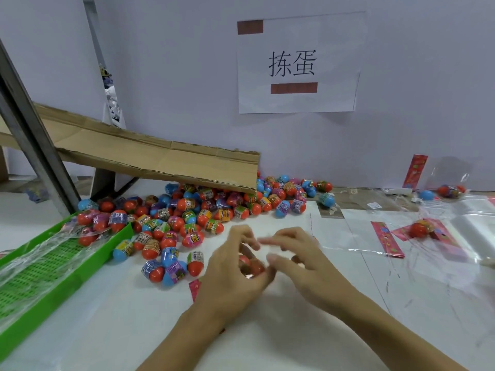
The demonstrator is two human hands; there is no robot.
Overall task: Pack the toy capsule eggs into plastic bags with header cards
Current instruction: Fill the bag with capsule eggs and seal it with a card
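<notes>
Left hand (235, 266): fingers curled round red capsule eggs (249, 263) at the table's middle.
Right hand (297, 258): blurred, fingers spread loosely beside those eggs; grip cannot be told.
Egg pile (203, 210): under the cardboard ramp (160, 156).
Green tray (53, 263): left.
Header card (385, 238): right.

A pale wall (187, 76) is standing behind a white table (107, 330); a paper sign (297, 62) is hanging on it, and a grey metal post (29, 135) is leaning at left.
</notes>
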